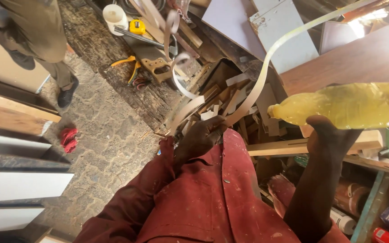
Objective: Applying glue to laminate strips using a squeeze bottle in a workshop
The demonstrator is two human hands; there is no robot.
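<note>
You hold the soft yellow plastic glue bottle (pixel 352 105) raised in your right hand (pixel 329 135), nozzle toward the long pale edge-banding strip (pixel 266 63) your left hand (pixel 201 135) pinches taut over the scrap pile.

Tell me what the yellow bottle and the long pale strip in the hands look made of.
Yellow bottle: likely thin translucent plastic; light glows through, skin dented, glossy.
Pale strip: probably flexible plastic or laminate edge banding; it bends in a smooth arc, matte.
</note>
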